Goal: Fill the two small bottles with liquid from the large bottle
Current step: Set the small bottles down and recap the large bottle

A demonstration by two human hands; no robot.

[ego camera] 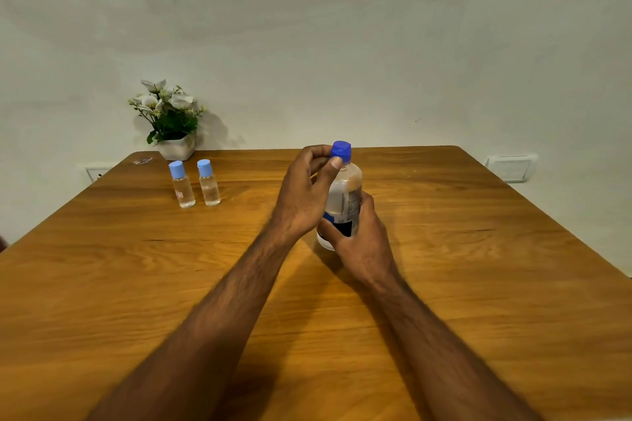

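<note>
The right hand (359, 236) has its grip closed around the large bottle (343, 195), upright on the desk (444, 284). Above that grip, the left hand (304, 195) pinches the blue cap (341, 150). Both small bottles (182, 185) (209, 183) stand capped, well left of it.

This looks like a room in a home: a wooden table (444, 284) stands against a plain wall (342, 27), with 1 flower pot (176, 147) on it.

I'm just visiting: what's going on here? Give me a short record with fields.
setting: brown wooden table
left hand: fingers on dark blue cap
right hand: gripping large clear plastic bottle, upright
two small clear bottles: standing side by side, light blue caps on
background: white flowers in white pot
pouring: not yet begun
</note>
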